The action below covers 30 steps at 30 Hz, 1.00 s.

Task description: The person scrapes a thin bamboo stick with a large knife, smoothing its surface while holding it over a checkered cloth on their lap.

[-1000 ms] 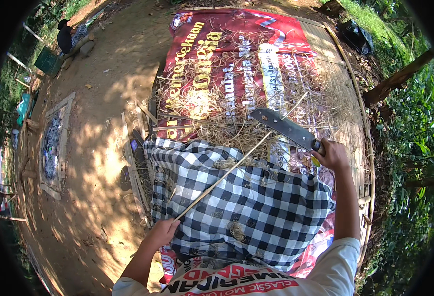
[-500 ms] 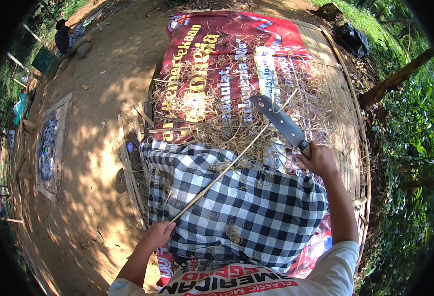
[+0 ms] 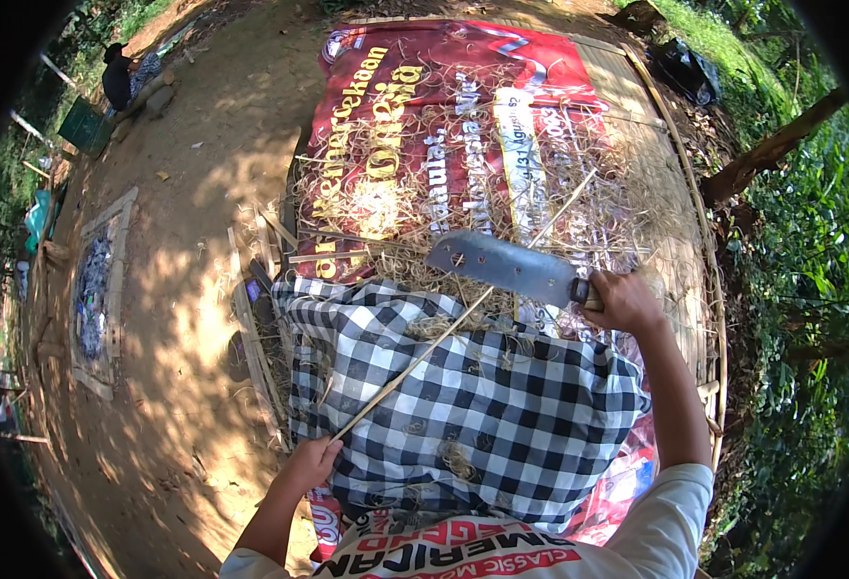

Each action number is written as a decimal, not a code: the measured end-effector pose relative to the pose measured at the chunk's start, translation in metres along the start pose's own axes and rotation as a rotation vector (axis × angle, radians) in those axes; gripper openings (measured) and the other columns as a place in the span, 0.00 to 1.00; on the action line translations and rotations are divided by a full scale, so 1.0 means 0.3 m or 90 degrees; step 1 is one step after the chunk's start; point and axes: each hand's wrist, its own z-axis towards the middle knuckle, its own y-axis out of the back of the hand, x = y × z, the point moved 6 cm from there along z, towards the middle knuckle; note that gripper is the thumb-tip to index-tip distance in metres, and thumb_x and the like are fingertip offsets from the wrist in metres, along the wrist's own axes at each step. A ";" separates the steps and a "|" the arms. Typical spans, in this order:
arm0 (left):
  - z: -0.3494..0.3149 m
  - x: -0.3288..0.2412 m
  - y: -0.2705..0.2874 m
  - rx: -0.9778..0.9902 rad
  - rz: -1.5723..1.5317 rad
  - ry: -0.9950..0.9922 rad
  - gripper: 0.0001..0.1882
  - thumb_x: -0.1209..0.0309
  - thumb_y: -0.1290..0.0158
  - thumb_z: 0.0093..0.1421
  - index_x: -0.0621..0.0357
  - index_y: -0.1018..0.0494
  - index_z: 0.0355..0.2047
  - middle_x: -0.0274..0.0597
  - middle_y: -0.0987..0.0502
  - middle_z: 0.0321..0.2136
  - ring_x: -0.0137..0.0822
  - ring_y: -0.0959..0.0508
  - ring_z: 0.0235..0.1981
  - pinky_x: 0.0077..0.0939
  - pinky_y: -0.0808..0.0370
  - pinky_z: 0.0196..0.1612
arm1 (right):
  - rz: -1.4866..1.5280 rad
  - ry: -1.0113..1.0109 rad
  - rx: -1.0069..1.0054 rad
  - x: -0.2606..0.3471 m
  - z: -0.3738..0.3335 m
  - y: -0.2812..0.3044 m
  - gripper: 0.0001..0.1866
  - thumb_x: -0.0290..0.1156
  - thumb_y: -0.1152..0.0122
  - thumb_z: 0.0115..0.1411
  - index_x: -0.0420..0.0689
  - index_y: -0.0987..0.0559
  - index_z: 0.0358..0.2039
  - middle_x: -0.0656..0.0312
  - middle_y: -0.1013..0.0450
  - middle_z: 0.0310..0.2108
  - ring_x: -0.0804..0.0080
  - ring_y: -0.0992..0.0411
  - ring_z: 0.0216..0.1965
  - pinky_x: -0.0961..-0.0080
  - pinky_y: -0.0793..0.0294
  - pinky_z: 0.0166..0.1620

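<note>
My left hand (image 3: 310, 465) is closed round the near end of a long, thin bamboo strip (image 3: 407, 367). The strip slants away to the upper right across a black-and-white checked cloth (image 3: 482, 405) over my lap. In my right hand (image 3: 627, 302) is the handle of a broad, dark machete (image 3: 521, 270) with a few holes along its blade. Its blade points left and crosses over the strip near the cloth's far edge, hiding a short length of it. Whether edge and strip touch, I cannot tell. Curly shavings (image 3: 588, 217) lie thickly beyond the blade.
A red printed banner (image 3: 463, 63) covers a bamboo platform (image 3: 627, 82). Split bamboo pieces (image 3: 250, 333) lie along its left side. On the dirt ground is a framed ash pit (image 3: 96, 289). A person (image 3: 120, 77) sits far left; a leaning trunk (image 3: 777, 150) stands at right.
The machete has swung round to the left, from pointing up and away to lying nearly crosswise over the strip. My left hand has barely moved.
</note>
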 end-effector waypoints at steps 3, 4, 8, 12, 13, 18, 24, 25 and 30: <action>0.026 -0.022 0.003 0.009 -0.007 -0.011 0.20 0.59 0.53 0.68 0.66 0.28 0.29 0.61 0.28 0.18 0.64 0.27 0.24 0.45 0.31 0.26 | 0.084 -0.283 0.017 -0.272 -0.049 0.043 0.25 0.53 0.35 0.53 0.41 0.26 0.32 0.49 0.23 0.23 0.52 0.23 0.26 0.56 0.23 0.33; 0.047 -0.021 0.005 0.017 0.011 -0.023 0.20 0.59 0.53 0.68 0.66 0.28 0.29 0.61 0.28 0.18 0.64 0.27 0.24 0.45 0.31 0.26 | 0.088 -0.300 0.039 -0.278 -0.062 0.039 0.25 0.53 0.35 0.53 0.41 0.26 0.32 0.48 0.24 0.23 0.50 0.23 0.27 0.56 0.23 0.34; 0.062 -0.037 0.022 0.001 0.031 -0.061 0.21 0.59 0.52 0.67 0.67 0.28 0.28 0.61 0.28 0.19 0.64 0.27 0.23 0.46 0.31 0.26 | 0.099 -0.301 0.041 -0.185 -0.077 0.011 0.28 0.53 0.35 0.53 0.38 0.25 0.38 0.44 0.24 0.24 0.43 0.23 0.29 0.52 0.24 0.35; 0.049 -0.038 0.018 -0.004 0.028 -0.056 0.20 0.60 0.52 0.67 0.67 0.28 0.27 0.61 0.28 0.18 0.63 0.27 0.23 0.46 0.32 0.25 | 0.149 -0.240 0.000 -0.065 -0.072 -0.028 0.27 0.51 0.36 0.54 0.37 0.26 0.38 0.45 0.24 0.23 0.44 0.24 0.26 0.53 0.24 0.32; 0.055 -0.049 0.016 -0.008 0.024 -0.056 0.20 0.60 0.52 0.67 0.67 0.28 0.27 0.61 0.28 0.18 0.63 0.27 0.23 0.45 0.32 0.25 | 0.156 -0.209 0.021 -0.016 -0.062 -0.023 0.28 0.52 0.36 0.54 0.37 0.27 0.38 0.46 0.24 0.22 0.45 0.24 0.25 0.53 0.24 0.32; 0.046 -0.060 0.029 -0.005 0.056 -0.047 0.20 0.60 0.52 0.67 0.66 0.30 0.26 0.59 0.30 0.17 0.57 0.31 0.20 0.42 0.33 0.25 | 0.091 0.039 0.059 0.288 -0.023 -0.038 0.27 0.53 0.36 0.53 0.39 0.28 0.37 0.50 0.24 0.23 0.52 0.23 0.23 0.60 0.24 0.27; 0.048 0.010 -0.013 -0.027 0.052 -0.069 0.21 0.59 0.52 0.67 0.67 0.29 0.27 0.62 0.28 0.19 0.65 0.27 0.24 0.45 0.31 0.26 | 0.019 -0.125 0.084 -0.025 -0.029 -0.015 0.23 0.47 0.36 0.51 0.41 0.28 0.37 0.52 0.24 0.24 0.58 0.22 0.26 0.64 0.22 0.30; 0.055 -0.016 -0.005 -0.015 0.047 -0.056 0.21 0.59 0.52 0.67 0.67 0.29 0.27 0.62 0.28 0.19 0.65 0.27 0.24 0.45 0.31 0.26 | 0.048 -0.277 0.055 -0.165 -0.065 0.014 0.20 0.43 0.37 0.50 0.40 0.27 0.35 0.49 0.24 0.24 0.54 0.22 0.29 0.61 0.21 0.34; 0.073 -0.024 0.004 -0.032 0.021 -0.103 0.21 0.60 0.53 0.67 0.68 0.29 0.27 0.63 0.29 0.19 0.64 0.28 0.23 0.43 0.31 0.26 | 0.103 -0.630 -0.062 -0.453 -0.280 0.084 0.18 0.38 0.40 0.50 0.34 0.22 0.33 0.43 0.23 0.30 0.45 0.23 0.34 0.53 0.25 0.40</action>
